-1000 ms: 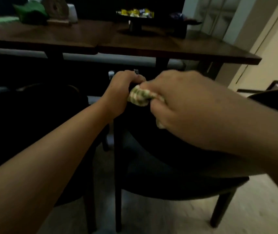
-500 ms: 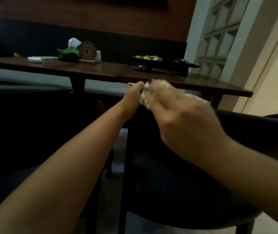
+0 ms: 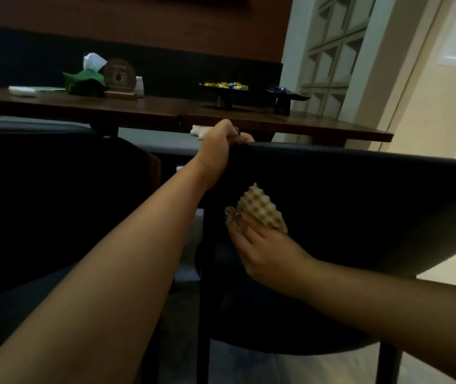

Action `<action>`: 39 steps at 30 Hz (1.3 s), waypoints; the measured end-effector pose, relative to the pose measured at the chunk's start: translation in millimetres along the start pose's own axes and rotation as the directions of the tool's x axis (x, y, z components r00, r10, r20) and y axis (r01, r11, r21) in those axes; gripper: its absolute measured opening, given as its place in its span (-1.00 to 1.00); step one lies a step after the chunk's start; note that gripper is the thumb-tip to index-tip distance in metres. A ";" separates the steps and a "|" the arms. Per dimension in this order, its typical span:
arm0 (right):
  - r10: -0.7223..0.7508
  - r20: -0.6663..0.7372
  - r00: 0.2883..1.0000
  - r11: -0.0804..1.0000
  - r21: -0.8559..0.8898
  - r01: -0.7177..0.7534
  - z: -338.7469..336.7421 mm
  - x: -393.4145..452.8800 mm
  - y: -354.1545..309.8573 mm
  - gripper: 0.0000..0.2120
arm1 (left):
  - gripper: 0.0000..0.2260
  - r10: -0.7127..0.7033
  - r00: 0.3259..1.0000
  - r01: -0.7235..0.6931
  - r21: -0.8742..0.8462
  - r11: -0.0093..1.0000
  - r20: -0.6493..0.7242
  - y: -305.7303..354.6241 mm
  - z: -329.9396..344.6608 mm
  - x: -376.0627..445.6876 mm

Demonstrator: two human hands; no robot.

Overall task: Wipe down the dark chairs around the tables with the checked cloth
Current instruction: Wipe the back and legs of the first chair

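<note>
A dark chair [image 3: 359,195] with a curved back stands right in front of me, its back towards me. My left hand [image 3: 218,151] grips the top left corner of that chair back, fingers curled over the rim. My right hand [image 3: 257,242] presses the checked cloth [image 3: 262,209] flat against the outer face of the back, fingers straight. The beige, waffle-checked cloth sticks out above my fingertips. A second dark chair [image 3: 55,189] stands to the left.
Behind the chairs runs a long dark wooden table [image 3: 165,109]. On it stand a green tissue holder [image 3: 84,80], a round wooden sign [image 3: 118,76] and two black stands with sweets [image 3: 225,90]. A pale floor and doorway lie to the right.
My right hand came down from the chair's top rim with the cloth and now presses it on the outer face of the back. My left hand kept its grip. The view tilted upward.
</note>
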State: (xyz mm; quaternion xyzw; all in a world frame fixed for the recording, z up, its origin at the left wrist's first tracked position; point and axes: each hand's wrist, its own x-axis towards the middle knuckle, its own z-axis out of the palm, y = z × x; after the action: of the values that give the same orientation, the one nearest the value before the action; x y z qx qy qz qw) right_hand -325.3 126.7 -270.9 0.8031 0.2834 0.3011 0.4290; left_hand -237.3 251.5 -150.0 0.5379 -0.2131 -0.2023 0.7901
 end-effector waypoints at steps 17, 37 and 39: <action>-0.009 0.239 0.971 0.999 0.045 -0.001 -12.1 38.4 3.2 -0.56 | -0.60 0.090 0.982 -0.130 0.246 0.961 0.169 -3.4 -14.4 6.5; -0.084 0.091 0.992 0.996 -0.014 0.086 2.4 -10.1 -7.5 -0.64 | -0.83 0.427 0.904 -0.366 0.518 0.773 0.001 -15.1 -1.8 3.3; -0.022 0.041 0.999 0.998 0.067 0.019 -7.5 -7.2 -0.2 -0.64 | -0.79 0.393 0.920 -0.344 0.479 0.807 -0.002 -15.2 -2.9 4.5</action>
State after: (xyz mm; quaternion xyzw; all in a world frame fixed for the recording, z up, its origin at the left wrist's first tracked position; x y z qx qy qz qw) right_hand -335.6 125.5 -269.5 0.8200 0.2925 0.2703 0.4111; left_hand -233.4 246.0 -164.6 0.6709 -0.3157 0.0401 0.6698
